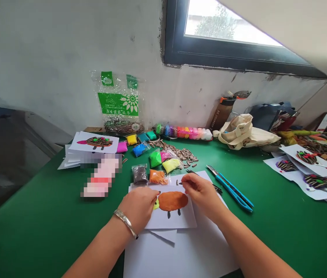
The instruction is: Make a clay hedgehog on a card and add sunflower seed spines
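A white card (177, 222) lies on a stack of paper before me. On it is an animal shape with an orange-brown clay body (172, 201), a yellow head (155, 204) and two dark legs. My left hand (139, 204), wearing a silver bracelet (126, 222), is closed at the card's left edge, its fingertips by the yellow head. My right hand (200, 192) pinches above the card's upper right; a dark tip like a sunflower seed (180, 183) shows at its fingers. Part of the card is hidden under my left hand.
Clay packets, such as an orange one (158, 177), and a pile of sunflower seeds (182, 151) lie beyond the card. A blue utility knife (233, 190) and partly hidden scissors are at right. Finished cards (315, 179) lie far right, others (78, 144) at left.
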A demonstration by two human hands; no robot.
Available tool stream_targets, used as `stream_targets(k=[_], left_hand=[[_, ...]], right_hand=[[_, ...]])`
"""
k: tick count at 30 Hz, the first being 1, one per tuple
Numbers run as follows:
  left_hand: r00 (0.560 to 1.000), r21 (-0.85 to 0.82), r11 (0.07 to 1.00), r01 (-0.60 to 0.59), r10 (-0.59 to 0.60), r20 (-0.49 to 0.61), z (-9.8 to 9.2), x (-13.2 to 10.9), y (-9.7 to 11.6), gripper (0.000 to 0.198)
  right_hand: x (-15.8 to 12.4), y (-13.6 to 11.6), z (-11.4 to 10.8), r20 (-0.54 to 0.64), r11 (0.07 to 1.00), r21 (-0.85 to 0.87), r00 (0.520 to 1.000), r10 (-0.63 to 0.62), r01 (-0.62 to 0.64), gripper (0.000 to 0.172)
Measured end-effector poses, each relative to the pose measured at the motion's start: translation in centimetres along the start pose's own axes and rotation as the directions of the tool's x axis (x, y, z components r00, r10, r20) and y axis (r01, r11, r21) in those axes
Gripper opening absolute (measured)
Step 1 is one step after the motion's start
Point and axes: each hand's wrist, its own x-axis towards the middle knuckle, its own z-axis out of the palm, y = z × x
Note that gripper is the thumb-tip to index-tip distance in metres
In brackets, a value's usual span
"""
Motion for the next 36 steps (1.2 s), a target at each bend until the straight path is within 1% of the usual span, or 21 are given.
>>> stream_targets(k=[2, 5, 9, 14, 16, 20, 23, 26, 29, 32, 36], left_hand=[[0.999, 0.009, 0.999, -0.037, 0.036, 0.009, 0.18, -0.23, 0.06, 0.031], [0.997, 0.023, 0.997, -0.074, 0.073, 0.037, 0.42, -0.42, 0.06, 0.031], [0.995, 0.062, 0.995, -0.083, 0.079, 0.068, 0.51, -0.44, 0.12, 0.034], [0.989, 0.191, 0.975, -0.112, 0.090, 0.117, 0.31, -0.56, 0.46, 0.035], [0.987, 0.208, 0.971, -0.119, 0.094, 0.129, 0.24, -0.61, 0.48, 0.036], [0.992, 0.136, 0.988, -0.079, 0.064, 0.113, 0.25, -0.52, 0.23, 0.047], [0.990, 0.150, 0.986, -0.072, 0.053, 0.130, 0.32, -0.28, 0.22, 0.054], [0.986, 0.197, 0.977, -0.076, 0.044, 0.162, 0.35, -0.04, 0.50, 0.057], [0.986, 0.224, 0.972, -0.067, 0.030, 0.165, 0.28, 0.08, 0.82, 0.055], [0.989, 0.204, 0.978, -0.046, 0.016, 0.147, 0.24, 0.07, 0.98, 0.055], [0.992, 0.160, 0.987, -0.030, 0.010, 0.127, 0.41, 0.11, 0.92, 0.062]], right_hand=[[-0.03, -0.09, 0.24, 0.037, 0.996, -0.080, 0.998, -0.045, 0.048, 0.015], [0.11, 0.04, 0.60, 0.075, 0.987, -0.143, 0.995, -0.069, 0.079, 0.017], [0.38, 0.36, 0.76, 0.080, 0.985, -0.159, 0.995, -0.059, 0.071, 0.017], [0.46, 0.45, 0.64, 0.087, 0.986, -0.160, 0.996, -0.033, 0.046, 0.017], [0.47, 0.46, 0.59, 0.087, 0.985, -0.166, 0.996, -0.033, 0.047, 0.016], [0.54, 0.46, 0.51, 0.081, 0.989, -0.145, 0.996, -0.026, 0.038, 0.016], [0.54, 0.43, 0.50, 0.078, 0.990, -0.133, 0.997, -0.023, 0.033, 0.017], [0.50, 0.42, 0.53, 0.076, 0.991, -0.133, 0.997, -0.025, 0.035, 0.016], [0.51, 0.49, 0.57, 0.078, 0.990, -0.134, 0.996, -0.033, 0.043, 0.015], [0.54, 0.56, 0.59, 0.078, 0.990, -0.127, 0.996, -0.043, 0.053, 0.016], [0.62, 0.57, 0.56, 0.071, 0.993, -0.108, 0.997, -0.035, 0.042, 0.015]])
